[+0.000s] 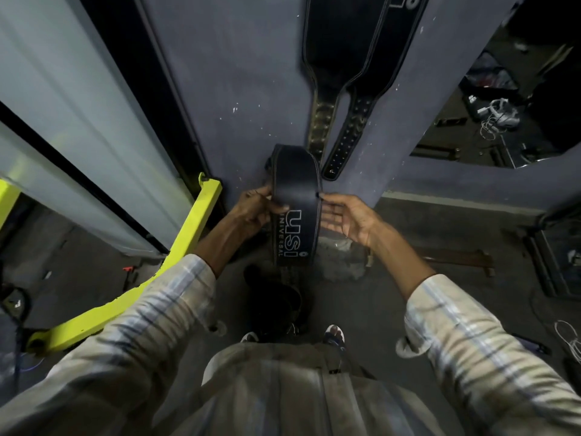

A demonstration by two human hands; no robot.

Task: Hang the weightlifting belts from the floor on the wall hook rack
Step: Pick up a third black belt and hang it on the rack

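You held the black belt (295,196) w/ your left hand (251,209), fingers curled round its left edge. Your right hand (345,218) was open, fingers straight, tips just touching the belt's right edge. Belt arched up btwn both hands, white lettering facing you. Two more belts (342,58) hung on the wall (235,73) above your hands, just right of the one you held
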